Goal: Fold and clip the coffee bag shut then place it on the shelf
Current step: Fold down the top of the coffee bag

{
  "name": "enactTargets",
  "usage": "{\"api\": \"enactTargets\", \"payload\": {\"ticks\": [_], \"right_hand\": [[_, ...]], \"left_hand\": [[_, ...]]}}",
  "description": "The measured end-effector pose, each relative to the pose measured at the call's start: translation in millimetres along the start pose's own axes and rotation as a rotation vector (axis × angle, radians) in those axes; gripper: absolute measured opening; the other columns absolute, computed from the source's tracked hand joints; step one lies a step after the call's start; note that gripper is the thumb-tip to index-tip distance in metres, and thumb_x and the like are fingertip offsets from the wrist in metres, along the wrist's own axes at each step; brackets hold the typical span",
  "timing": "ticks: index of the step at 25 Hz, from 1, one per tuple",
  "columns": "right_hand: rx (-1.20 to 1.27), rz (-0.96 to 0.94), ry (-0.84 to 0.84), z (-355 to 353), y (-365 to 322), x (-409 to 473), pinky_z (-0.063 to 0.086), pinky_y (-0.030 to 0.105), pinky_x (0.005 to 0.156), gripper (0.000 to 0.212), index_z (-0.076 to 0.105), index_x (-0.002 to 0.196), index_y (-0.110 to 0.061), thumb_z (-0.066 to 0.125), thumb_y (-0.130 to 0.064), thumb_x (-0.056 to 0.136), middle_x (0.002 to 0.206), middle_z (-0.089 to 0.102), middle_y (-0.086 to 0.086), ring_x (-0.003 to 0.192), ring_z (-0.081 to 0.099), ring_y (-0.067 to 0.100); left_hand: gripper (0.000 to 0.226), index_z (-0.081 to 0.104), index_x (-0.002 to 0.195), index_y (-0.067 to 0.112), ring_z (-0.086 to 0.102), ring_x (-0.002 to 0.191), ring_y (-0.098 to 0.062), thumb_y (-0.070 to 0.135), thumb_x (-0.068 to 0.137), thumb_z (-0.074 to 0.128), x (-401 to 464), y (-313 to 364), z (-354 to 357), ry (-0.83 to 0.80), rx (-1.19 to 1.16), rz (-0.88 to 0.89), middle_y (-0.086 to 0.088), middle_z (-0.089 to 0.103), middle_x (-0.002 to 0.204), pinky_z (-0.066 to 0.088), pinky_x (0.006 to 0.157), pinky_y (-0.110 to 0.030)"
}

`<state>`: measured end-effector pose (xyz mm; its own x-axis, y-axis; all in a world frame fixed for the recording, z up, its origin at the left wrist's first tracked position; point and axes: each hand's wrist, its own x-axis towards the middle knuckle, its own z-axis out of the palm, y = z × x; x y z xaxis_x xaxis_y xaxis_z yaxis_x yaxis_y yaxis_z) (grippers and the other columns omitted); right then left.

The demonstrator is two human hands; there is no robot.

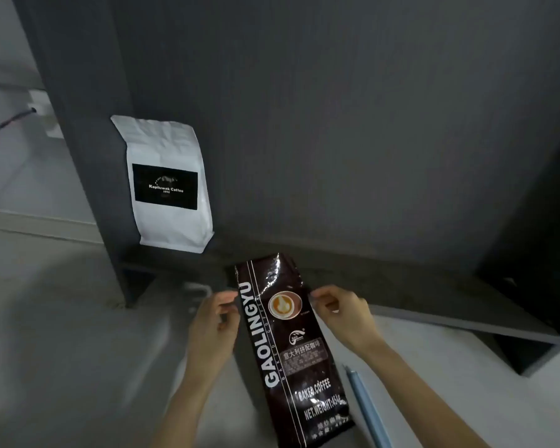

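Between both hands, coffee bag [288,344] stands upright, leaning left.

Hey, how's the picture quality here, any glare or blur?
Head view: dim overall; glare streaks the top of the dark bag; left hand and the floor at left are motion-blurred; white bag reads sharply; wide-angle lens bends the shelf edges.

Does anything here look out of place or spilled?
Nothing spilled or damaged. The dark coffee bag is unfolded, both hands pinching its sides. The white bag stands upright on the shelf.
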<state>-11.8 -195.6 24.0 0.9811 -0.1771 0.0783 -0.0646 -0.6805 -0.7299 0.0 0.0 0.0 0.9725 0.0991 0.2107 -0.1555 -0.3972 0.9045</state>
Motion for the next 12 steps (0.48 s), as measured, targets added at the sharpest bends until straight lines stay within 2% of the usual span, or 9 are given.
{"api": "enactTargets", "payload": {"ticks": [3,6,8,10,12], "right_hand": [[-0.004,0.048,-0.042,7.5,7.2,-4.3,0.038,0.008,0.061,0.025,0.059,0.108,-0.012,0.055,-0.016,0.083,0.1,0.07,0.008,0.082,0.059,0.013],[0.055,0.103,-0.067,13.8,11.2,-7.6,0.041,0.019,0.074,0.033,0.053,0.116,-0.012,0.056,-0.018,0.084,0.104,0.068,0.008,0.088,0.06,0.016],[0.065,0.098,-0.054,15.3,12.1,-8.3,0.042,0.015,0.066,0.032,0.054,0.115,-0.012,0.056,-0.018,0.084,0.096,0.067,0.005,0.085,0.059,0.015],[0.072,0.087,-0.044,16.9,12.4,-10.9,0.04,0.004,0.052,0.028,0.057,0.111,-0.012,0.055,-0.017,0.084,0.084,0.062,-0.002,0.074,0.056,0.009],[0.112,0.093,-0.028,17.0,11.8,-14.3,0.039,0.0,0.05,0.024,0.059,0.108,-0.012,0.055,-0.016,0.085,0.078,0.057,-0.008,0.067,0.052,0.001]], "left_hand": [[0.022,0.056,0.098,0.018,0.052,0.079,-0.003,0.002,0.084,0.049,-8.4,-12.1,10.7,-0.037,-0.072,-0.091,0.009,0.057,0.092,0.038,0.079,-0.025],[0.018,0.056,0.094,0.022,0.055,0.083,-0.008,0.007,0.086,0.049,-15.8,-18.7,17.1,-0.112,-0.108,-0.141,0.013,0.059,0.085,0.04,0.077,-0.025],[0.017,0.056,0.096,0.021,0.057,0.082,-0.004,0.009,0.087,0.049,-17.6,-19.2,18.8,-0.123,-0.141,-0.14,0.016,0.059,0.085,0.042,0.072,-0.02],[0.014,0.057,0.097,0.02,0.056,0.082,0.0,0.012,0.086,0.051,-19.4,-19.2,20.1,-0.103,-0.153,-0.142,0.018,0.059,0.084,0.042,0.071,-0.017],[0.011,0.057,0.093,0.021,0.057,0.082,-0.001,0.013,0.086,0.052,-20.9,-14.3,18.8,-0.08,-0.175,-0.135,0.017,0.06,0.084,0.043,0.072,-0.017]]}}
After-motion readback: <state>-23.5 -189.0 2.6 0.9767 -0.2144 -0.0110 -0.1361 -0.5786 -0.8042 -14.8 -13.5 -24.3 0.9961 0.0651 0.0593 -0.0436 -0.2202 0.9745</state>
